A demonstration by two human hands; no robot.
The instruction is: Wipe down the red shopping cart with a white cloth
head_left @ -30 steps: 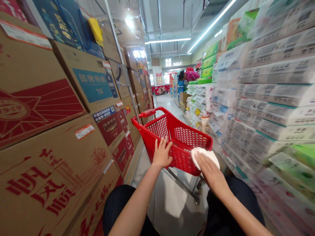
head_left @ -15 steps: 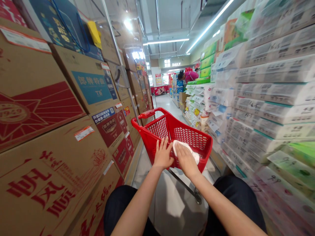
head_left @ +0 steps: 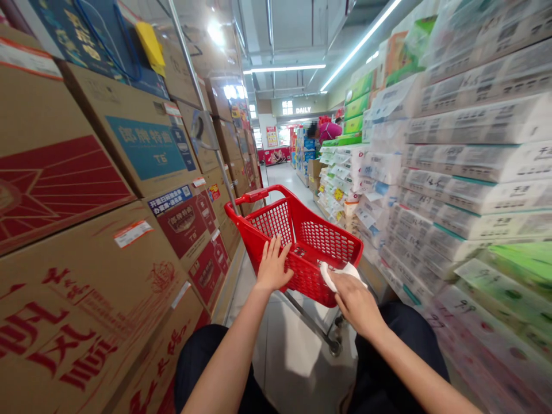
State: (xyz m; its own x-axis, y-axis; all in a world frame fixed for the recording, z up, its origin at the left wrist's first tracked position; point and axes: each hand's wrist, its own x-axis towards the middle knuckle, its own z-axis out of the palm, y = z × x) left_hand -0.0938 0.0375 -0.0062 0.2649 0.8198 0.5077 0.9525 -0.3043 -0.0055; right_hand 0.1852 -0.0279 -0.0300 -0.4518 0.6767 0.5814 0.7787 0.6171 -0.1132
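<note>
A red plastic shopping cart basket (head_left: 263, 236) stands in the aisle right in front of me. My left hand (head_left: 271, 267) lies flat on the near rim of the basket, fingers stretched out and slightly apart. My right hand (head_left: 354, 302) presses a white cloth (head_left: 334, 273) against the basket's near right corner, fingers closed over the cloth. My dark trouser legs show at the bottom of the view.
Stacked cardboard cartons (head_left: 107, 230) wall the left side. Shrink-wrapped packs of tissue (head_left: 466, 172) rise on the right. The pale floor aisle (head_left: 282, 172) runs ahead to a person in a pink top (head_left: 328, 131) by far shelves.
My right hand with the cloth slid from the basket's right corner to the middle of the rim, then back to the right and lower. My left hand stayed on the rim.
</note>
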